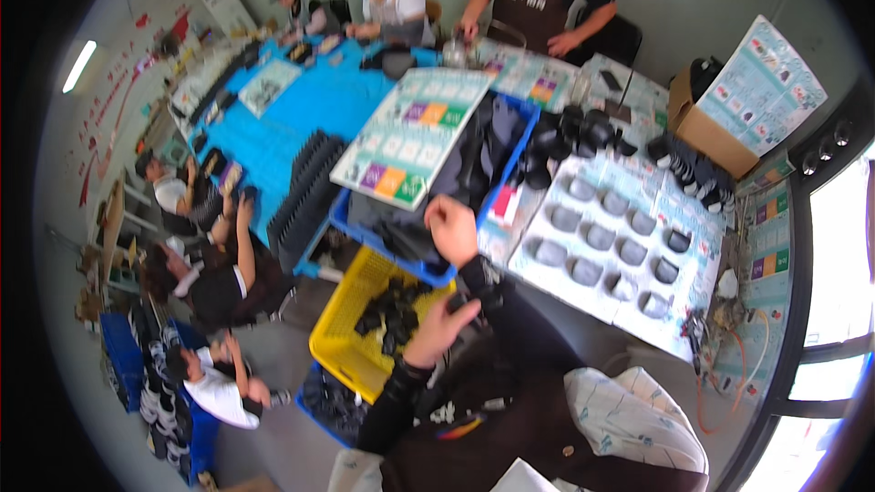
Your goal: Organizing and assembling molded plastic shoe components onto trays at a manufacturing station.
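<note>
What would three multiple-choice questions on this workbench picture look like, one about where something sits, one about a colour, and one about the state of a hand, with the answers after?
1. Where does the yellow crate sit?
A. Below the blue crate, on the person's left
B. On the far blue table
C. Inside the cardboard box

2. What colour is the crate at the right hand?
A. Red
B. Blue
C. Green

3. How is the left hand held?
A. Flat on the table
B. Out of view
C. Raised over the yellow crate, fingers on a small dark piece

Answers: 1 A, the yellow crate lies lower left of the blue one. 2 B, its rim is blue. 3 C, the hand hangs above the crate's dark parts, fingertips at a dark piece.
</note>
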The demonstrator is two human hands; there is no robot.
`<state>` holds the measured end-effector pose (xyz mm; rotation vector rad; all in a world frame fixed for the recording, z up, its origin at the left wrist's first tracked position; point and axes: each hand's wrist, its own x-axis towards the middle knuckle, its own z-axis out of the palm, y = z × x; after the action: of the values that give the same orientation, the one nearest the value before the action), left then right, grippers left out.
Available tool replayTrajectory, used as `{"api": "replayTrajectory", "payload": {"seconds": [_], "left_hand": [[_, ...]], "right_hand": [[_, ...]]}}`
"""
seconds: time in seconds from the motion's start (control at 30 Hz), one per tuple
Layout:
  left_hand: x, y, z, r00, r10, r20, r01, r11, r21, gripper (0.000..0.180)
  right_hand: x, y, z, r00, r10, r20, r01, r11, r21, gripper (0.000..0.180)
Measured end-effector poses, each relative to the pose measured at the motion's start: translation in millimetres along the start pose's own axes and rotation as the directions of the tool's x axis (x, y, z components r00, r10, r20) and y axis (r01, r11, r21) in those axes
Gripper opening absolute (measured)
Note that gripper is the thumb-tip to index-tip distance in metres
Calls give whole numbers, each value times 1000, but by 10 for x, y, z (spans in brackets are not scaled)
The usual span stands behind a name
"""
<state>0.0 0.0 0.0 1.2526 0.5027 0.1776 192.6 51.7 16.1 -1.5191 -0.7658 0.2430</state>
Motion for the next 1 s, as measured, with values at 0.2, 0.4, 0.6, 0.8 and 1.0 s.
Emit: {"api": "replayTrajectory", "payload": {"seconds": [0.2,0.4,0.6,0.8,1.0], "left_hand": [[120,-95,-21,998,-56,-37,51,991,-121,27],[59,-88,-26,998,-29,-48,18,977,-213,29],[-166,198,71,972,26,-232,-62,987,-147,26],[-291,39,-321,940,225,-256,-62,852,519,30],[-306,904,248,791,608,63,-342,354,870,23]], "right_hand": [[-123,154,38,999,37,34,-42,986,161,12],[-84,117,34,919,368,143,-354,611,708,14],[-277,-4,181,867,-426,260,498,779,-381,4],[-452,-25,263,694,-420,585,705,561,-434,6],[-695,273,416,607,-337,720,768,482,-421,9]]}}
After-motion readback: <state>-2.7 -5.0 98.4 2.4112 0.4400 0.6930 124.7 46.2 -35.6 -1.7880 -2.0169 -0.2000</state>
